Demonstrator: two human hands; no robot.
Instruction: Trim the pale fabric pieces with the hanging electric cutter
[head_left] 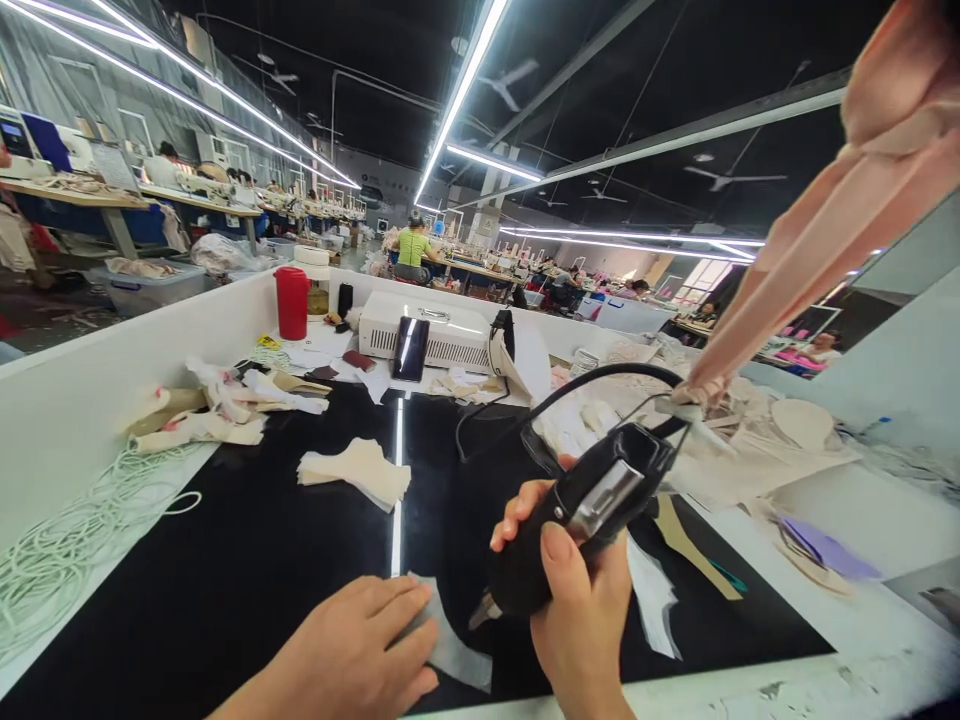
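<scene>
My right hand [581, 600] is wrapped round a black hand-held corded tool [532, 560] with a silvery plate on its side. The tool's pointed metal tip [484, 610] sits low over the black mat [247, 570], just right of a curved grey piece of thin material [461, 650]. Flat on that piece lies my left hand [367, 640], fingers stretched out and covering its left part. A pink fabric strip [802, 260] runs down from the upper right to the tool's rear end. Farther up the mat rests a stack of cream cut pieces [356, 470].
Green cord [82, 530] lies tangled on the left beside fabric scraps [217, 405]. A red cup [292, 303], a white vented box [442, 330] and a phone [410, 348] stand at the back. White pieces [651, 600] and heaped pale fabric [750, 430] are on the right.
</scene>
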